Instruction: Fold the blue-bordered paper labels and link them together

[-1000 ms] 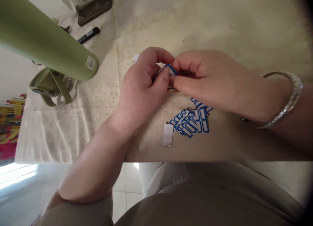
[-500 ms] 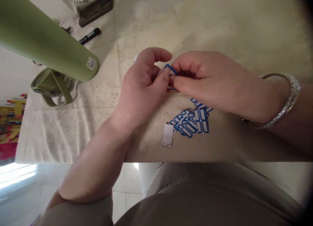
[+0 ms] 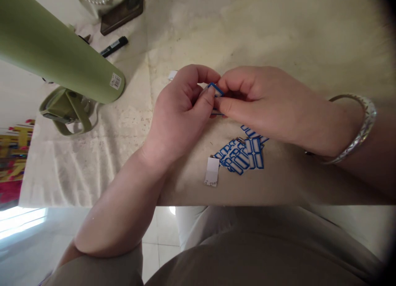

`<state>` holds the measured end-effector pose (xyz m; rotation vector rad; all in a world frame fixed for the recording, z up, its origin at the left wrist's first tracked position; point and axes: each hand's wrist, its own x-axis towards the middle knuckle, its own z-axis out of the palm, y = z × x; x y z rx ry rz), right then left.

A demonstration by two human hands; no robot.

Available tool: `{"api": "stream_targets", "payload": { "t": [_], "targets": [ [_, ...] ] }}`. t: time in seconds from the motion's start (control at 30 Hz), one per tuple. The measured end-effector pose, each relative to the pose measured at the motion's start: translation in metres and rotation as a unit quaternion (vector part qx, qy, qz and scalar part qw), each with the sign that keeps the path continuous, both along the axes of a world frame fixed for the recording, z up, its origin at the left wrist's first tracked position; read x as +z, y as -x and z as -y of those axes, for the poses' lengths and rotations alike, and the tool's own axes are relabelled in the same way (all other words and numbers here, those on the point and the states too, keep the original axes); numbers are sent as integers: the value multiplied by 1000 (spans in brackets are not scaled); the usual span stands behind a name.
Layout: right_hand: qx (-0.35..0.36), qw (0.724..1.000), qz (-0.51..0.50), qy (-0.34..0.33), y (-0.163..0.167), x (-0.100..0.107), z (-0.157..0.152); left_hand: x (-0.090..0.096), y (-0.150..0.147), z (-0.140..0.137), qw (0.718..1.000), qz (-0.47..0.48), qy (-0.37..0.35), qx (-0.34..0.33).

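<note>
Between my two hands is a small blue-bordered label sheet (image 3: 217,89), mostly covered by fingers. My left hand (image 3: 185,102) pinches it, thumb on top. From the other side my right hand (image 3: 253,90) holds the same piece between thumb and curled fingers, and the fingertips of both hands nearly meet. Below my right hand lies a loose pile of blue-and-white label sheets (image 3: 238,156), overlapping one another. Touching the pile's left side is a small white paper slip (image 3: 212,171) with dark handwriting along its lower edge.
A tall green bottle (image 3: 77,59) leans in at the left, with a green lid (image 3: 66,111) beside it. Behind them are a black marker (image 3: 114,46) and a dark phone (image 3: 122,14). A small white scrap (image 3: 172,75) lies behind my left hand. The cloth-covered table (image 3: 117,166) ends near my lap.
My left index finger has curled down closer to my right fingers. More of the white scrap behind my left hand shows. The label sheet stays pinched between both hands.
</note>
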<state>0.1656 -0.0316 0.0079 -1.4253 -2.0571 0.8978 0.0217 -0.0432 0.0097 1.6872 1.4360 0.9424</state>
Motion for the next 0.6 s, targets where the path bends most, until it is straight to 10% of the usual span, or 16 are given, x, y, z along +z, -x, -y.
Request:
{"api": "stream_targets", "payload": {
  "t": [0.6],
  "targets": [
    [-8,1000,-17,-2,-2,1,-1,1,0,-1,997,67,37,14]
  ]
}}
